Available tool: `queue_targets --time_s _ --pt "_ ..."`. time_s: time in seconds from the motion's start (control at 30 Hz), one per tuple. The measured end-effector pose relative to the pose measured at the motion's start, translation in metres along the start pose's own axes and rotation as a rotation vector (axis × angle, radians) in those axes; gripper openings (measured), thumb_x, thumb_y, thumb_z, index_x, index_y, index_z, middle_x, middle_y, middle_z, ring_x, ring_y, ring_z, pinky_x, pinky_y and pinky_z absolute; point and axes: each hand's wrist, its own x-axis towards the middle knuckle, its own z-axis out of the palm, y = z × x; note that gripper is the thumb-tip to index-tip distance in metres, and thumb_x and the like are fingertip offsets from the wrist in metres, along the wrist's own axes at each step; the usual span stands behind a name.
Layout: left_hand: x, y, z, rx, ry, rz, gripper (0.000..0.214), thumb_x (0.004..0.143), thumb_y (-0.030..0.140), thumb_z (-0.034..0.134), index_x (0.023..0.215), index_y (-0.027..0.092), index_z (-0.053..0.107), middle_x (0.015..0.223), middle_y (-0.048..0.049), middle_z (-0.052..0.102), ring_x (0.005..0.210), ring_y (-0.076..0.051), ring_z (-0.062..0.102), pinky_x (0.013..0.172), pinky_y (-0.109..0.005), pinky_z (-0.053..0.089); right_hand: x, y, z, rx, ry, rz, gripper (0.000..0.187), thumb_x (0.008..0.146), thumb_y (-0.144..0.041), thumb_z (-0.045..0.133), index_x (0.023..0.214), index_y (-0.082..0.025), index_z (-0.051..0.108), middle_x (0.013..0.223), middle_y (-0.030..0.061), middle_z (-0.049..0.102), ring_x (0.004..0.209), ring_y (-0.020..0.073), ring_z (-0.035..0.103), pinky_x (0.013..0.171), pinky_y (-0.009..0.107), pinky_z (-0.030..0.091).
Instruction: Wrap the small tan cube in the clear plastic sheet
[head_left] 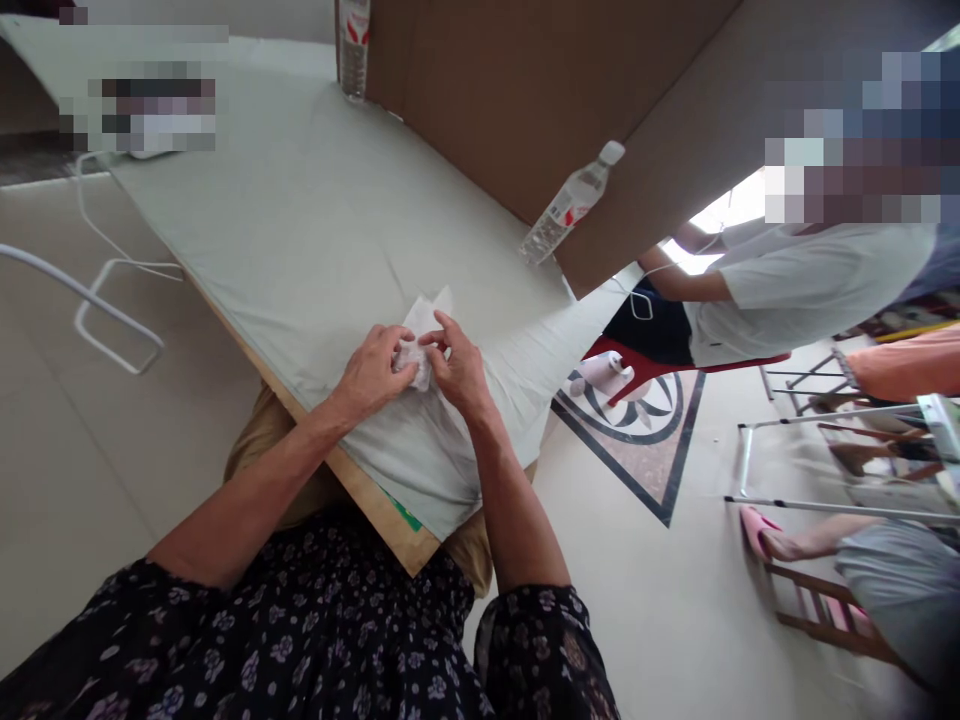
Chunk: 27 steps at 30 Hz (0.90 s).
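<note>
A crumpled white tissue [421,318] lies on the pale cloth near the table's front corner, partly hidden by my fingers. From the left, my left hand [375,368] has its fingers curled over the tissue's edge, thumb and fingertips pressing on it. My right hand [457,368] pinches the opposite side, its index finger bent toward the thumb. Both hands rest low over the cloth, close together. Beneath them the pale tablecloth [300,220] is wrinkled.
A water bottle [574,205] stands by a large brown cardboard panel [510,110]; another bottle [355,50] is farther back. A seated person in a white shirt [825,280] is at the right, near a paper roll [602,370]. White cables [120,265] hang at the left.
</note>
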Motion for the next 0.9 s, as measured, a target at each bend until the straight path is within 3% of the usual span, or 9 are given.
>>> queue_targets --time_s 0.1,0.2,0.3,0.4,0.47,0.57,0.67,0.77,0.9 --pt "0.0 0.002 -0.003 0.123 -0.072 0.059 0.047 0.088 0.022 0.062 0.134 0.025 0.068 0.109 -0.0059 0.06 0.091 -0.019 0.064 0.089 -0.035 0.057 0.005 0.004 0.002 0.009 -0.038 -0.019 0.055 0.088 -0.018 0.056 0.143 -0.02 0.06 0.106 0.0058 0.08 0.096 0.0192 0.069 0.097 0.038 0.053" --pt "0.0 0.005 -0.004 0.212 -0.106 0.068 0.041 0.09 0.023 0.06 0.128 0.025 0.074 0.111 -0.0075 0.059 0.093 -0.021 0.065 0.089 -0.035 0.058 0.002 0.011 -0.002 0.062 0.08 0.023 0.048 0.088 -0.024 0.058 0.135 -0.02 0.064 0.114 0.0083 0.079 0.094 0.0183 0.068 0.092 0.036 0.055" --pt "-0.002 0.005 0.0 0.232 -0.069 0.053 0.04 0.09 0.024 0.06 0.127 0.023 0.075 0.112 -0.0089 0.06 0.094 -0.021 0.065 0.088 -0.035 0.058 -0.001 0.018 -0.011 0.146 0.207 0.26 0.045 0.087 -0.031 0.062 0.131 -0.018 0.064 0.117 0.0111 0.077 0.083 0.0159 0.067 0.076 0.031 0.057" --pt "-0.004 0.004 0.003 0.215 -0.048 0.054 0.04 0.091 0.025 0.061 0.128 0.023 0.075 0.113 -0.0093 0.06 0.095 -0.021 0.065 0.088 -0.035 0.059 0.002 0.02 -0.018 0.229 0.155 0.532 0.057 0.085 -0.037 0.069 0.137 -0.015 0.059 0.115 0.0135 0.076 0.075 0.0155 0.069 0.056 0.025 0.053" --pt "-0.005 0.003 0.004 0.203 -0.046 0.057 0.041 0.091 0.026 0.06 0.129 0.022 0.075 0.113 -0.0097 0.06 0.095 -0.022 0.065 0.09 -0.036 0.059 0.008 0.018 -0.018 0.28 0.094 0.6 0.066 0.083 -0.04 0.074 0.141 -0.013 0.056 0.113 0.0143 0.075 0.072 0.0161 0.069 0.047 0.023 0.048" --pt "-0.006 0.0 0.005 0.191 -0.026 0.077 0.04 0.091 0.026 0.06 0.129 0.021 0.074 0.112 -0.0093 0.06 0.096 -0.022 0.065 0.092 -0.037 0.06 0.022 0.016 -0.012 0.34 0.051 0.603 0.069 0.08 -0.041 0.079 0.138 -0.011 0.056 0.095 0.009 0.074 0.065 0.0153 0.065 0.042 0.022 0.043" --pt "-0.007 -0.002 0.005 0.179 -0.013 0.101 0.039 0.091 0.024 0.06 0.128 0.021 0.074 0.11 -0.0083 0.059 0.097 -0.021 0.064 0.094 -0.037 0.059 0.037 0.016 -0.006 0.393 -0.005 0.58 0.051 0.076 -0.041 0.082 0.115 -0.014 0.065 0.072 -0.0011 0.063 0.054 0.0116 0.054 0.04 0.022 0.039" --pt "-0.008 -0.001 0.006 0.166 -0.015 0.109 0.04 0.091 0.024 0.06 0.129 0.022 0.072 0.111 -0.0079 0.059 0.098 -0.021 0.064 0.094 -0.037 0.059 0.049 0.017 -0.003 0.447 -0.055 0.544 0.037 0.071 -0.042 0.086 0.089 -0.018 0.064 0.064 -0.0052 0.057 0.049 0.008 0.046 0.041 0.021 0.034" --pt "-0.007 0.001 0.005 0.164 -0.035 0.091 0.041 0.092 0.026 0.058 0.131 0.019 0.07 0.112 -0.0093 0.06 0.1 -0.023 0.064 0.097 -0.039 0.059 0.056 0.018 -0.001 0.491 -0.1 0.505 0.035 0.066 -0.042 0.087 0.072 -0.02 0.06 0.058 -0.0064 0.052 0.048 0.0072 0.041 0.043 0.023 0.032"
